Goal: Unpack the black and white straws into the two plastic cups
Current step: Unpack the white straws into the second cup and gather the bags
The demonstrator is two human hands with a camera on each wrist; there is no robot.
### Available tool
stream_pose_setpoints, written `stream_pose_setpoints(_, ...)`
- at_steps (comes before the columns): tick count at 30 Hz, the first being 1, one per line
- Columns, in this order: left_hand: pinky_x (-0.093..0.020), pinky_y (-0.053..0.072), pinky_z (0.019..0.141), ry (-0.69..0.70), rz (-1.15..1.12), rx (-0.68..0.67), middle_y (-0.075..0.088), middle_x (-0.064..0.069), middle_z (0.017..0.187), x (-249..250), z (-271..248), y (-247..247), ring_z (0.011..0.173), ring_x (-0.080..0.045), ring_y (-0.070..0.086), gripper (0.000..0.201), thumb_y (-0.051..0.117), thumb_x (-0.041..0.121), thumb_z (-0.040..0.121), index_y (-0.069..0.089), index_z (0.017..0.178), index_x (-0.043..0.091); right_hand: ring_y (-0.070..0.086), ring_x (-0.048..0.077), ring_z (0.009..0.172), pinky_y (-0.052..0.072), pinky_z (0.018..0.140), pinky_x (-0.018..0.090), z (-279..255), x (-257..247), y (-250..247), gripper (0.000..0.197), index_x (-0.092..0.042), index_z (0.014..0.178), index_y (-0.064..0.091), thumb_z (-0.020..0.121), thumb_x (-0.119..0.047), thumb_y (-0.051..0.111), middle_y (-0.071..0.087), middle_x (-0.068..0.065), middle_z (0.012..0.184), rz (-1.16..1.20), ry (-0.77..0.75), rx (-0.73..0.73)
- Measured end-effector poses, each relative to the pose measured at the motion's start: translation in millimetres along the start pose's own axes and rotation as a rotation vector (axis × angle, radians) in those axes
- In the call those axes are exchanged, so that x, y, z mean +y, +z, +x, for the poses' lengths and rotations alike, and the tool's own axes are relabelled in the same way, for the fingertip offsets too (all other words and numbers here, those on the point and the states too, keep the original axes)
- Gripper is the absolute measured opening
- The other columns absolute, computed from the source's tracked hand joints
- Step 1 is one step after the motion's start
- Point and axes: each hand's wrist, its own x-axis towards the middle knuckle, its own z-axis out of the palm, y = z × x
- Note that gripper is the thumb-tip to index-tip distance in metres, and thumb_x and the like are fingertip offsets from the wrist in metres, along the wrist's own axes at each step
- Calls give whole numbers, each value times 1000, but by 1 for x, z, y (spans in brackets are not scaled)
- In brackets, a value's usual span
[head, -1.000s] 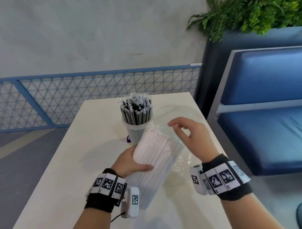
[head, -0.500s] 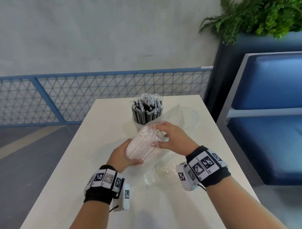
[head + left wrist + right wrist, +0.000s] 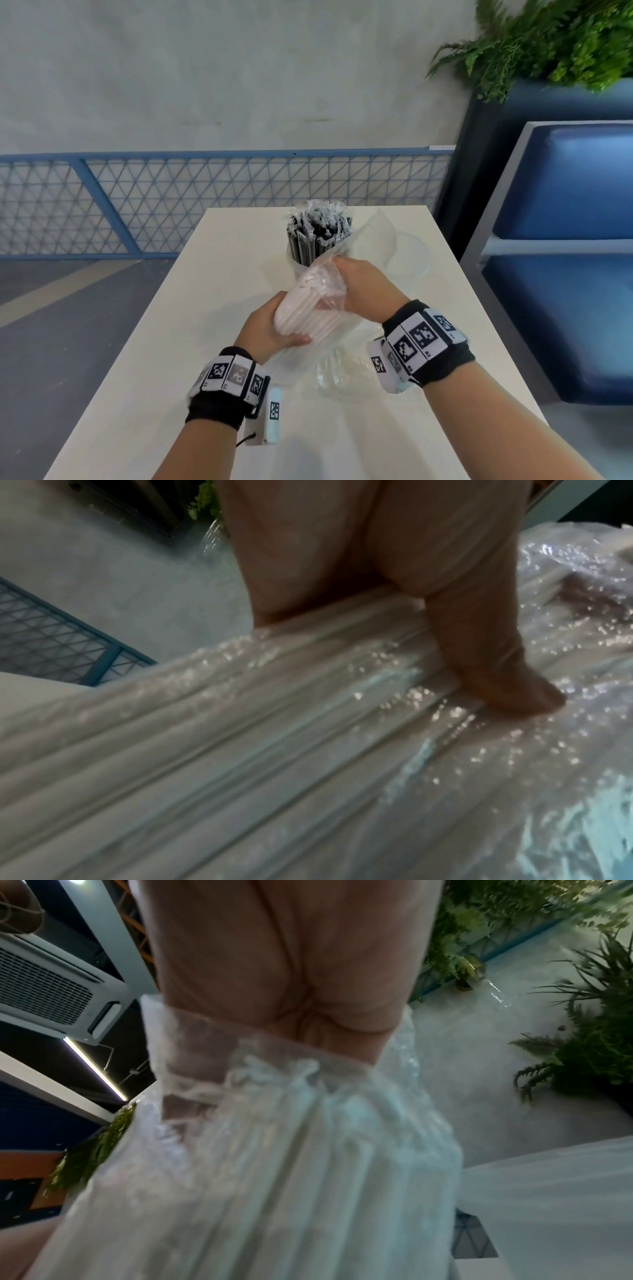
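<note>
White straws — bundled in clear wrap — held by left hand low, right hand gripping top.

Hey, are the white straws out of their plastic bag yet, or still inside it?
Still inside: clear bag covers the white straws, gripped by left hand and right hand.

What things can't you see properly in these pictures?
- Second plastic cup: head view, mostly behind the clear bag and the right hand.
- Right hand's fingertips: both views, under the white straws and wrap.
- Left wrist view: blurred, straws only streaks.
- Black straws: too many to count.
</note>
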Motion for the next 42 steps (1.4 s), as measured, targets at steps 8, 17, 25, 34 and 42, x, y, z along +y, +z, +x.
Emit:
stream_pose_setpoints(8,-25,51,82,-6,-79,35,69,8,97,9,11,0,94,-9,63,55,84,48,46,58,94,46,66,14,88,50,81,23,6,-7,11,43,-15,111,65,72,-30,78,72,2,101,214,1,108)
stream_pose_setpoints(17,-10,48,70,-68,-140,68,69,12,94,5,22,0,87,1,65,54,85,31,58,60,106,27,56,6,83,37,72,6,19,-8,-19,37,-18,113,67,76,-22,73,70,3,111,200,92,209)
stream_pose_setpoints(25,-14,49,73,-44,-126,128,69,13,95,1,26,-6,87,2,65,64,84,54,47,59,103,35,59,4,82,46,79,16,26,2,-11,36,-18,111,64,77,-26,73,66,-7,96,386,138,372)
stream_pose_setpoints(34,-14,50,73,-37,-105,123,68,12,99,-4,30,-7,92,0,63,71,77,60,43,56,106,35,49,5,107,33,78,-6,29,8,23,44,-12,132,45,91,-22,57,57,-4,121,588,119,313)
stream_pose_setpoints(42,-18,52,77,-56,-111,126,68,15,98,-3,30,-4,91,1,64,60,77,60,45,54,99,44,62,15,98,48,85,20,40,9,3,23,-9,114,60,93,-14,52,68,4,106,840,154,568)
